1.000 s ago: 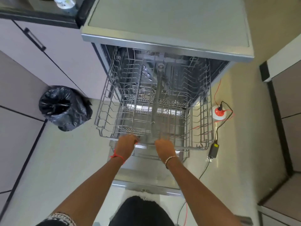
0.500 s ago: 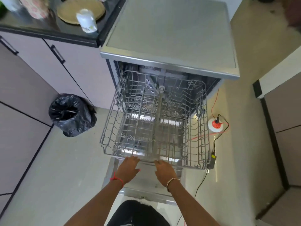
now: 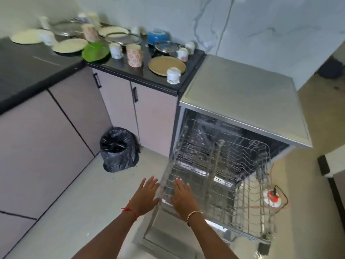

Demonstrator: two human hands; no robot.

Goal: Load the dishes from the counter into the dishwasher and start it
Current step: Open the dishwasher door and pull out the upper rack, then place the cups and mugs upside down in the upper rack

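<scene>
The dishwasher stands open at the right, and its wire rack is pulled out over the lowered door and holds nothing. My left hand hovers just left of the rack with fingers spread. My right hand is flat over the rack's front left corner, holding nothing. Dishes crowd the black counter: a tan plate, a white mug at the counter's edge, a patterned cup, a green plate, cream plates, a blue pot and glass lids.
A bin lined with a black bag stands on the floor against the cabinets. An orange and white socket with cables lies on the floor right of the rack. Another cabinet edges in at the far right.
Both hands have let go of the rack's front edge and lifted, fingers spread. My view has swung up and left, so the counter with its dishes is now in sight.
</scene>
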